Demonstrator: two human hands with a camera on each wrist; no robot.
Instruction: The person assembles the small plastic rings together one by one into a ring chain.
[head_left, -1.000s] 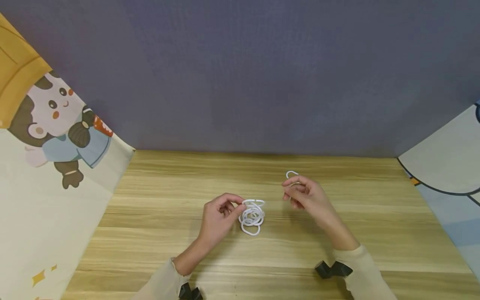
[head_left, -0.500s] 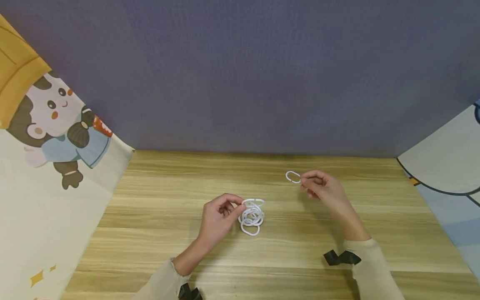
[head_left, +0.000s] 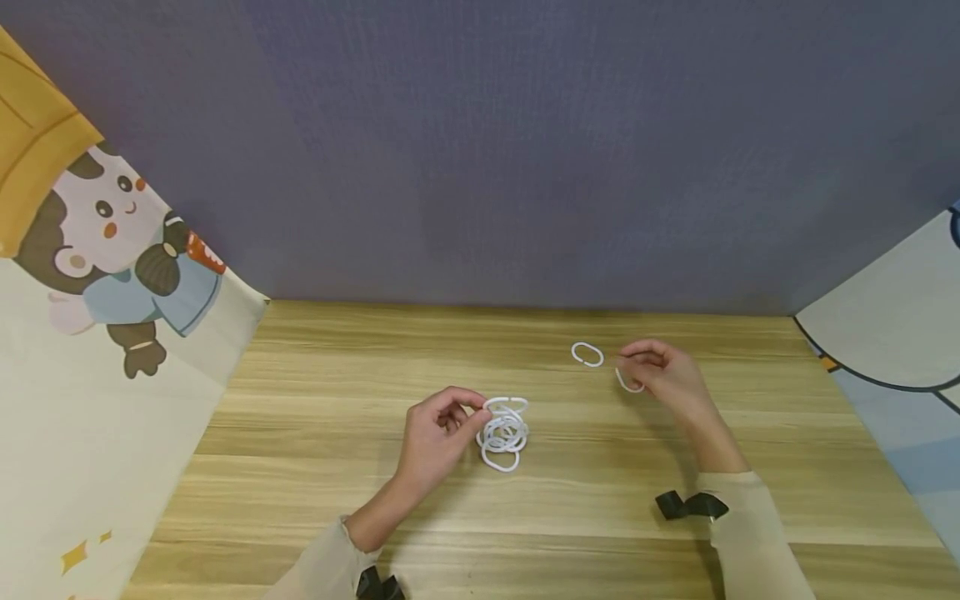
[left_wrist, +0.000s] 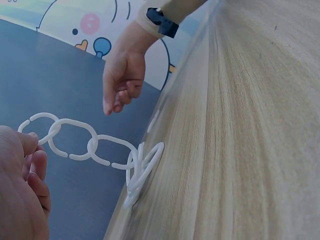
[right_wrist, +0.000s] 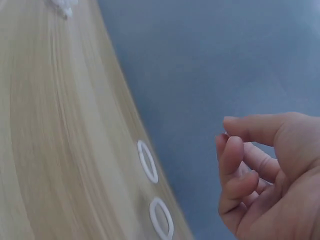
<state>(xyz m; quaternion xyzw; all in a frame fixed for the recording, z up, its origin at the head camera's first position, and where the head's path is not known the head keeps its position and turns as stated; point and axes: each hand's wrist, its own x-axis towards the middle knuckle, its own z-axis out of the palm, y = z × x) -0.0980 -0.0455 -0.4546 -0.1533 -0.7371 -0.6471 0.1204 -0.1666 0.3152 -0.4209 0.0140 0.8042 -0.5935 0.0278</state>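
Note:
A chain of white oval split links (left_wrist: 75, 137) hangs from my left hand (head_left: 442, 433), whose thumb and index finger pinch its top link. In the left wrist view the lower links bunch up on the table surface. Two loose white links lie toward the back: one loose link (head_left: 587, 354) in full sight, and a second loose link (head_left: 630, 383) partly covered by my right hand (head_left: 667, 383) in the head view. The right wrist view shows that hand above the table, apart from both links, its fingers loosely bent and holding nothing.
The wood-grain table (head_left: 360, 350) meets a grey-blue back panel (head_left: 480, 167). Side panels with cartoon prints (head_left: 127, 233) stand left and right. Each wrist wears a black device (head_left: 692, 505).
My right hand has moved right, uncovering the first loose link and then part of the second. The left hand and the chain stay where they were.

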